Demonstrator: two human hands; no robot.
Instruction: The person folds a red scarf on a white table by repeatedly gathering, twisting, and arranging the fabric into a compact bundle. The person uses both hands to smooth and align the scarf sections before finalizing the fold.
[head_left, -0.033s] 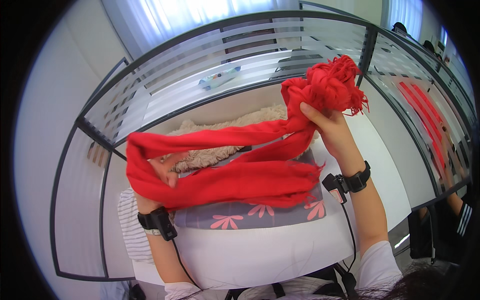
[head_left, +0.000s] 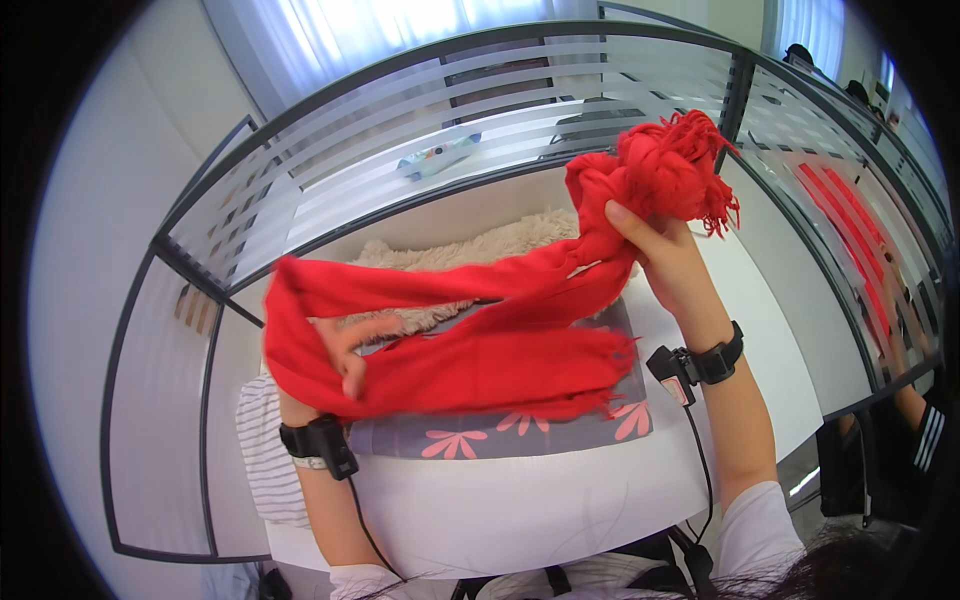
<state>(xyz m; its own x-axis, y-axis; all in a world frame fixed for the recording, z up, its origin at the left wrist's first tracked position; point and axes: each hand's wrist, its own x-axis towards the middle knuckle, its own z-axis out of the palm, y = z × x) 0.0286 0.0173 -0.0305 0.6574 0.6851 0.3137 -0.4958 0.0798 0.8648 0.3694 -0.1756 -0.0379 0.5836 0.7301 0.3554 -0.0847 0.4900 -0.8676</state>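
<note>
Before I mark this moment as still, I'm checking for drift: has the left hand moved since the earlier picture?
Yes, the left hand has shifted slightly right, judged against the unmoved striped cloth.

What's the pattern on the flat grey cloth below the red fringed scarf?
The grey cloth has pink petal motifs, best seen in the head view.

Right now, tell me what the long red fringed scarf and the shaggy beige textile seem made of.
Long red fringed scarf: apparently matte woven cloth, judging by its soft folds and thread fringe; fibre unclear. Shaggy beige textile: probably faux fur, dull and fluffy, given its tufted pile.
</note>
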